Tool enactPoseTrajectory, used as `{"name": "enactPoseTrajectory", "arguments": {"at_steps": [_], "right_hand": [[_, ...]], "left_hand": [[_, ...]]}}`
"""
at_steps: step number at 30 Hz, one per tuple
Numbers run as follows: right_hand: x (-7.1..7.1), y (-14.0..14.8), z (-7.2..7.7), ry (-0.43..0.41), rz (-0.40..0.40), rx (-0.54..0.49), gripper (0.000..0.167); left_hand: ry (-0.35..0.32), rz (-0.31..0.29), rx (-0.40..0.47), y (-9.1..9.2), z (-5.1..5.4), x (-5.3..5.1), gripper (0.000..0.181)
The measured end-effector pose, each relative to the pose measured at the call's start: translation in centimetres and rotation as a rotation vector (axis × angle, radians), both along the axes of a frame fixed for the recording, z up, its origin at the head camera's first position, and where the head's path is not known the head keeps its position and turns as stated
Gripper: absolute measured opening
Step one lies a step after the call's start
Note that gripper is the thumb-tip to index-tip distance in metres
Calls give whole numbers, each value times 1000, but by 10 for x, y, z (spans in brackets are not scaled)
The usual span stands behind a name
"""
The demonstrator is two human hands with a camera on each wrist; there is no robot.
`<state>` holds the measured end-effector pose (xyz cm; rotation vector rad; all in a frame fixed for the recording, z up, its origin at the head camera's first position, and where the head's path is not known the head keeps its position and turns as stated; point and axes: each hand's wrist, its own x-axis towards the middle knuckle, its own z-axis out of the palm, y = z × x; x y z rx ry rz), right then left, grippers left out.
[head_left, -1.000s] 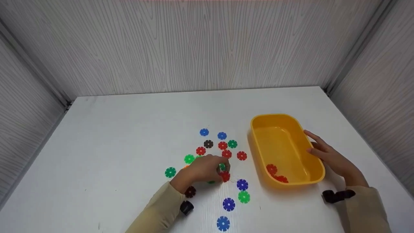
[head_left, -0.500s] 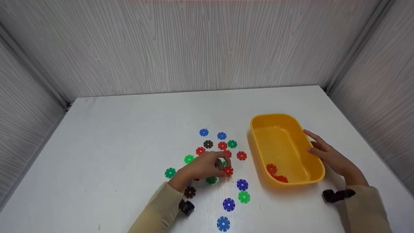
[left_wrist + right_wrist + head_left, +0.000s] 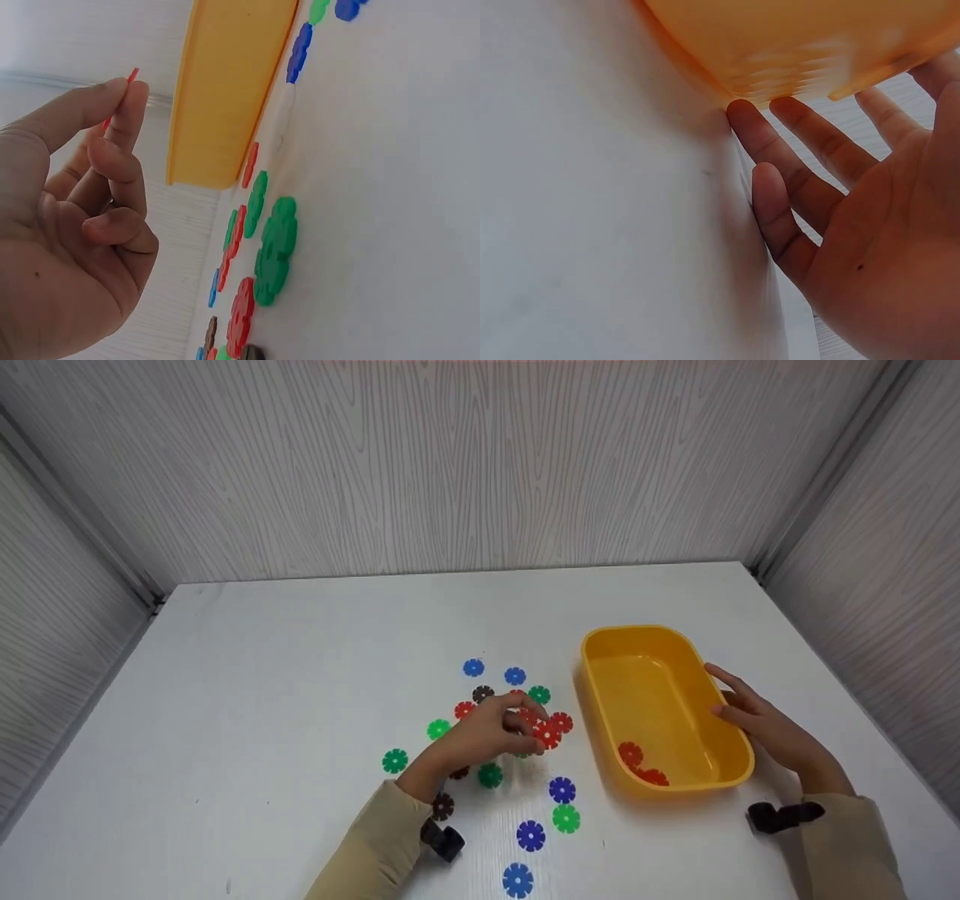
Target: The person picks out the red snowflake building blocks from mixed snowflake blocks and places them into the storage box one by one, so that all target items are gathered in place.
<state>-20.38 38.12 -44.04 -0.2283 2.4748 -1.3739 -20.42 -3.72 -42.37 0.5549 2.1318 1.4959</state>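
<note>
In the head view my left hand [image 3: 487, 731] pinches a red snowflake disc [image 3: 547, 734] between thumb and fingers, raised over the table. The left wrist view shows that disc [image 3: 132, 75] edge-on at the fingertips, the other fingers loosely curled. At the right stands a yellow plastic tub [image 3: 651, 679] with a few red discs [image 3: 631, 753] in its near left corner. My right hand [image 3: 776, 727] holds the tub's right side, its thumb over the rim. Seen from the right wrist, the fingers [image 3: 810, 135] reach along the tub's outer wall.
Several snowflake discs lie on the white table [image 3: 262, 697]: blue [image 3: 517, 880], purple [image 3: 531, 835], light green [image 3: 566, 818], dark green [image 3: 395, 761], brown [image 3: 443, 807] and red [image 3: 465, 710]. Some are partly hidden under the left hand. Wood-grain panels [image 3: 450, 472] enclose the back and sides.
My left hand has lifted the red disc off the table and moved it rightward and away from me, nearer the tub. The right hand and the tub have stayed put.
</note>
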Motion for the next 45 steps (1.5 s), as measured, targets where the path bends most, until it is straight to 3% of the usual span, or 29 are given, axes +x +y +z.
{"name": "enactPoseTrajectory", "arguments": {"at_steps": [9, 18, 33, 45], "right_hand": [[1, -1, -1, -6, 0, 1, 62], [2, 2, -5, -11, -5, -9, 62], [0, -1, -1, -13, -10, 0, 63], [0, 0, 0, -8, -7, 18, 63]], "left_hand": [[6, -25, 80, 27, 8, 1, 29], [-51, -9, 135, 54, 15, 3, 29], [-37, -27, 99, 81, 46, 1, 25], [10, -45, -5, 100, 46, 3, 24]]}}
